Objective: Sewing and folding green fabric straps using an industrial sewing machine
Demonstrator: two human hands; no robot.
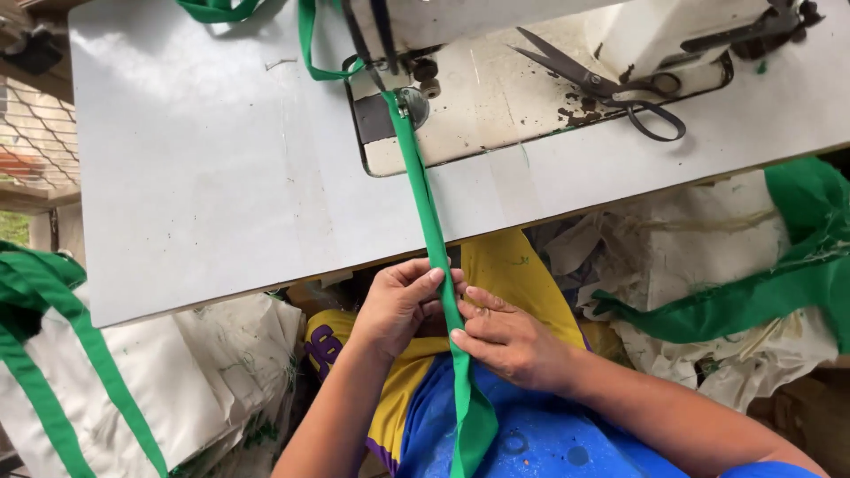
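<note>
A long green fabric strip (423,196) runs from the sewing machine's presser foot (409,104) across the white table (212,177) and down over its front edge into my lap. My left hand (398,305) pinches the strip just below the table edge, thumb on top. My right hand (509,341) holds the same strip from the right side, fingertips pressing its folded edge. The two hands touch each other around the strip. Below them the strip hangs on over my blue and yellow clothing.
Black scissors (611,87) lie on the worn machine bed at the upper right. White bags with green straps (80,372) are piled at the lower left. More green strip (761,292) and white cloth lie at the right. A wire fence shows at the far left.
</note>
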